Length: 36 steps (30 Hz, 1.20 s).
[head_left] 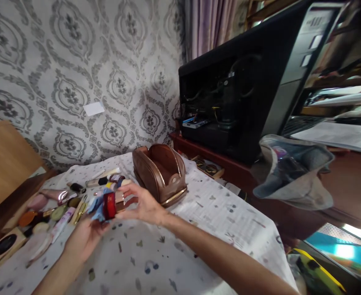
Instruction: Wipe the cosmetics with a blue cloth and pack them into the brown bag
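In front of me, above the cloth-covered table, a small red bottle (109, 206) with a gold cap is held sideways between my hands. My right hand (146, 206) is closed on its cap end, thumb below and fingers above. At the bottle's other end, my left hand (86, 237) is closed on a crumpled blue cloth (97, 209) that touches the red glass. The left fingertips are partly hidden behind the cloth and bottle. Just beyond my right hand stands a brown cosmetic bag (146, 170), unzipped and gaping at the top.
Many cosmetics lie at the left, including a black-topped compact (4, 245), a pink tube (62, 224) and a pinkish metallic tube (55, 194). A black computer case (229, 90) stands at the right. A grey fabric pouch (303, 192) hangs over the desk edge.
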Motion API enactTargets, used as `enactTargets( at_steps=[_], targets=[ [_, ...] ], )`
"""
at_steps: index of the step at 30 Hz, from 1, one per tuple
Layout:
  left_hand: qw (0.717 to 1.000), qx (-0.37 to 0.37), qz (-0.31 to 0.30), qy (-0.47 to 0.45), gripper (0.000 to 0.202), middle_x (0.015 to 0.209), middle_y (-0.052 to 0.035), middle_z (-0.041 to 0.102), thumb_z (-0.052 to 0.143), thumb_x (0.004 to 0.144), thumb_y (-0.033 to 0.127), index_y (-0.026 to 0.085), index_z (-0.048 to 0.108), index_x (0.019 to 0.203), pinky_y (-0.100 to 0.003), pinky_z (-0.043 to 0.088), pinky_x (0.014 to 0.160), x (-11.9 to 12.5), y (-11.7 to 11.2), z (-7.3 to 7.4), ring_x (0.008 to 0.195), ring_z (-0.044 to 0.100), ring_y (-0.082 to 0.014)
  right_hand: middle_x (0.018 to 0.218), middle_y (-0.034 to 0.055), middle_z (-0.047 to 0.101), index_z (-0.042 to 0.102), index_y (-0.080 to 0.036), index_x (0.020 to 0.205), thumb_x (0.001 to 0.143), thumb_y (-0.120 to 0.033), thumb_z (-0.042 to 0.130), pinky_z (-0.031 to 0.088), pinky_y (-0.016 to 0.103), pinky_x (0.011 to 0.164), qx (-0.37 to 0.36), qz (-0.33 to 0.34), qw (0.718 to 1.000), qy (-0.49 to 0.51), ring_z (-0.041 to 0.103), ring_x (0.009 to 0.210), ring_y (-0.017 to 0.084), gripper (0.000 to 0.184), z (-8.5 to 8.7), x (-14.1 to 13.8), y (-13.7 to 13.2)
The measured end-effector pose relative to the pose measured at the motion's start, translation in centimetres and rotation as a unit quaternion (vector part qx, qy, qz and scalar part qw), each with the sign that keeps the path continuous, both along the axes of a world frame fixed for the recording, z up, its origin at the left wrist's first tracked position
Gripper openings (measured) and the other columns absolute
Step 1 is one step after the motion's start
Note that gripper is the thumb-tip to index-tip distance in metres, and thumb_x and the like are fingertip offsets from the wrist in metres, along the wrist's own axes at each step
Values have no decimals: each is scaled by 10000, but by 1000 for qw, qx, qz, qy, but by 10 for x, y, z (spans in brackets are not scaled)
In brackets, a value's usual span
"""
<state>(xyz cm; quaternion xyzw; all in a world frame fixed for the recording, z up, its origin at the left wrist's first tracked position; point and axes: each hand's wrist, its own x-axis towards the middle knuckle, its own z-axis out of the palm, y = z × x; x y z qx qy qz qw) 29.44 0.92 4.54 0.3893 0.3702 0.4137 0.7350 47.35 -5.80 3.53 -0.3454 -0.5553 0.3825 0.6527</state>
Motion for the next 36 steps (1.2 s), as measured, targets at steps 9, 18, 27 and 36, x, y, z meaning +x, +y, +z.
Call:
enactTargets(
  at_steps=[9,18,27,36],
  targets=[
    [967,223,-116,48,207,767,-9,676,690,730,258,189,650,920,-228,506,531,79,-10,37,629,629,-153,1066,39,688,618,-228,1135,615,-392,912,545,353,868,-15,-49,997,65,673,949,186,620,37,71,-43],
    [402,740,-157,516,630,1159,-91,517,437,738,-28,280,615,1257,-361,495,835,149,37,102,1145,524,-285,986,51,713,619,-207,947,643,-532,852,547,294,744,-13,-182,973,141,687,875,184,502,62,123,-35],
    [408,687,-134,585,486,1144,-91,499,456,828,93,270,607,1255,-353,488,718,131,34,75,882,634,-263,962,51,683,623,-169,1070,753,-290,751,534,351,835,-37,-323,932,-163,649,901,193,363,65,147,-5],
    [583,649,-23,488,550,1154,-99,499,463,791,71,264,599,1287,-354,504,779,127,28,30,914,611,-265,1169,138,667,702,-121,1010,807,-277,780,526,330,878,-296,-315,767,-473,648,1100,268,267,72,129,99]
  ],
)
